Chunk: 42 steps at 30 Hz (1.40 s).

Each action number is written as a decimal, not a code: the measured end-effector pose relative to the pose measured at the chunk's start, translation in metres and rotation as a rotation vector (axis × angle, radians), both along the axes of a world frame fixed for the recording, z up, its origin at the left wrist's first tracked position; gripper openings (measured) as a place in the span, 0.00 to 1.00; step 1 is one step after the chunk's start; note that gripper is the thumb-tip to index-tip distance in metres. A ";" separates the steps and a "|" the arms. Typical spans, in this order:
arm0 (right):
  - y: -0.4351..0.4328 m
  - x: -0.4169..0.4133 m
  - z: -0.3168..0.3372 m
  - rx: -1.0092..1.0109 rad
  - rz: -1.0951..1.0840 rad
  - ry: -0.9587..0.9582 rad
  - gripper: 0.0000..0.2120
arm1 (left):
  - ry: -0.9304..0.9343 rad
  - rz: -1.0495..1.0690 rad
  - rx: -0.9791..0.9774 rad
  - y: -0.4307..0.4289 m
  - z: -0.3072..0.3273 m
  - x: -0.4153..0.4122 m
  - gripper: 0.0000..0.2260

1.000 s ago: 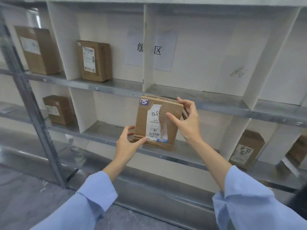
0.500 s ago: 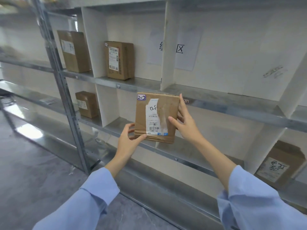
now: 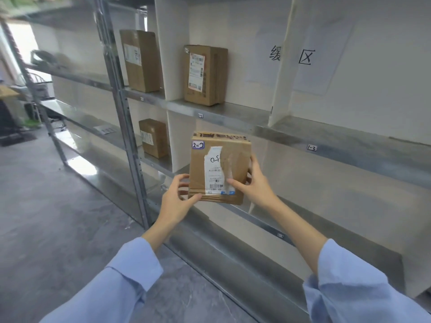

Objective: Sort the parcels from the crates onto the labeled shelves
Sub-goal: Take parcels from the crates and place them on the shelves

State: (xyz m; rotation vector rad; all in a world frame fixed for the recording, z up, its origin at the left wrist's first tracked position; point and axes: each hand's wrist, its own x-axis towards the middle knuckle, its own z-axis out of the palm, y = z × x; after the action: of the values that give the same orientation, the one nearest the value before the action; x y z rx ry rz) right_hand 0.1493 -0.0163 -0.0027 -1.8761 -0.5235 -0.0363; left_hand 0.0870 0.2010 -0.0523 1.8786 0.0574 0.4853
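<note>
I hold a brown cardboard parcel (image 3: 219,167) upright in front of the metal shelving (image 3: 233,115). It carries a torn white shipping label and a small sticker reading 2-2 at its top left corner. My left hand (image 3: 179,199) grips its lower left corner. My right hand (image 3: 255,185) holds its right edge, thumb on the front. The parcel hovers before the lower shelf, level with the compartment right of a white divider (image 3: 180,141).
Two parcels (image 3: 142,60) (image 3: 205,74) stand on the upper shelf, one smaller parcel (image 3: 154,137) on the lower shelf to the left. Small tags on the shelf edges read 1-2 (image 3: 200,115) and 1-3 (image 3: 311,148). A steel upright (image 3: 123,113) stands left. Grey floor lies below.
My view has swung left along the shelving. The parcel stays in both hands and has shifted slightly left relative to the shelf compartments.
</note>
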 end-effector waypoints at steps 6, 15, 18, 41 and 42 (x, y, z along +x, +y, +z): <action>0.060 0.057 -0.033 0.052 -0.089 0.035 0.45 | 0.034 -0.042 0.101 0.062 -0.022 0.058 0.24; 0.157 0.170 -0.091 0.122 -0.361 0.060 0.45 | 0.100 -0.071 0.745 0.178 -0.053 0.191 0.27; 0.181 0.205 -0.113 0.094 -0.464 0.055 0.45 | 0.064 -0.039 0.945 0.213 -0.067 0.229 0.28; 0.254 0.367 -0.255 0.185 -0.665 0.095 0.38 | 0.152 -0.137 1.085 0.274 -0.162 0.346 0.30; 0.255 0.369 -0.256 0.185 -0.668 0.100 0.38 | 0.153 -0.145 1.090 0.273 -0.163 0.346 0.30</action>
State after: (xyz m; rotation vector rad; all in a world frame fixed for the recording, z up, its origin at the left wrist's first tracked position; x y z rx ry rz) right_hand 0.5183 0.2388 -0.2584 -1.7825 0.1871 -0.4150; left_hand 0.4335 0.4736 -0.2154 2.9555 -0.2995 0.2729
